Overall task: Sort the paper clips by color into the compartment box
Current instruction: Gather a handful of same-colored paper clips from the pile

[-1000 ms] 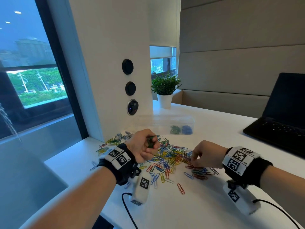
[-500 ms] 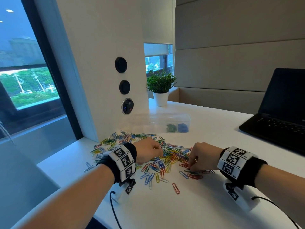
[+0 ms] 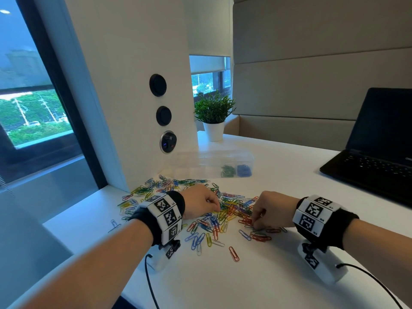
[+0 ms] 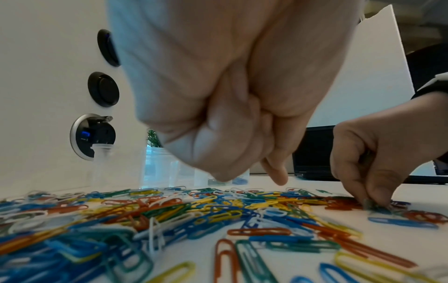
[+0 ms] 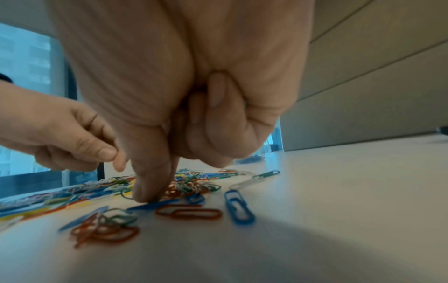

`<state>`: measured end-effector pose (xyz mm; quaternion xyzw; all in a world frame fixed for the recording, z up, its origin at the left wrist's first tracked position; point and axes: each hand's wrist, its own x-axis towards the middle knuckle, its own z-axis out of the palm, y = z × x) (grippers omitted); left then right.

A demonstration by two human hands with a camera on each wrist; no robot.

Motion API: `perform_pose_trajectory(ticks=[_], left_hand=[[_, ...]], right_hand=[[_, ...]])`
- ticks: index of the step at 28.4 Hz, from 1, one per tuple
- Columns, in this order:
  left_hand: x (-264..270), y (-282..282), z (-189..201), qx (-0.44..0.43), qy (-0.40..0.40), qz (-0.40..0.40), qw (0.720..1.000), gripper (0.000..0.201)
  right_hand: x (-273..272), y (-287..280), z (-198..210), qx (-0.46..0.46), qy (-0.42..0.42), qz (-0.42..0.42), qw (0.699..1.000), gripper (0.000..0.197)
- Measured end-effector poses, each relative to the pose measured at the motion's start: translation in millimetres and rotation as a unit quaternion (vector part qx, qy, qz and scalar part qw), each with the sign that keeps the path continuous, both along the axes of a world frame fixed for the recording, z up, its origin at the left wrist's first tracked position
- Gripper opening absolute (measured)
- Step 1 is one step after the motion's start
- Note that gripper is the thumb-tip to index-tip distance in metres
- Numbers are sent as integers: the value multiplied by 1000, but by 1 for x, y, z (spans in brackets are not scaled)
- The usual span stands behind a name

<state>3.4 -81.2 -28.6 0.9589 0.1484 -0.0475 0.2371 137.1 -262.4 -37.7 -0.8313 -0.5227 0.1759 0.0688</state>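
A loose pile of mixed-colour paper clips (image 3: 223, 208) covers the white table in front of me. Behind it stands the clear compartment box (image 3: 200, 161), with green clips (image 3: 227, 170) and blue clips (image 3: 244, 170) in its two right-hand compartments. My left hand (image 3: 217, 205) hovers just over the pile's middle. Its fingers are curled into the palm, and thumb and forefinger (image 5: 114, 155) point down. My right hand (image 3: 256, 221) is at the pile's right edge, pinching a green clip (image 4: 371, 206) against the table among red and blue clips.
An open black laptop (image 3: 374, 152) sits at the right. A potted plant (image 3: 214, 117) stands behind the box, next to a white column with round sockets (image 3: 167, 142). The table's edge runs close on the left. A lone red clip (image 3: 234, 254) lies nearer me.
My left hand, raised a second ago with green clips in its fist, has dropped onto the pile. My right hand stayed at the pile's right edge, picking among the clips.
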Motion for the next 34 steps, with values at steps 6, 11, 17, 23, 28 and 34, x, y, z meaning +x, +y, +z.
perform_pose_trajectory(ticks=[6, 11, 17, 23, 28, 34], left_hand=[[-2, 3, -3, 4, 9, 4, 1000, 21], [-2, 2, -3, -5, 18, 10, 1000, 21], [-4, 1, -1, -27, 28, 33, 999, 24], [-4, 2, -6, -16, 16, 36, 999, 19], [1, 5, -10, 35, -9, 59, 998, 11], [17, 4, 0, 63, -4, 30, 998, 29]], right_hand=[[2, -4, 3, 3, 19, -19, 1000, 14], [5, -7, 9, 5, 54, -43, 998, 10], [2, -7, 13, 142, 506, -215, 823, 21], [-7, -4, 18, 219, 716, -211, 628, 7], [-8, 2, 16, 241, 703, -229, 628, 11], [4, 6, 11, 247, 656, -279, 657, 19]])
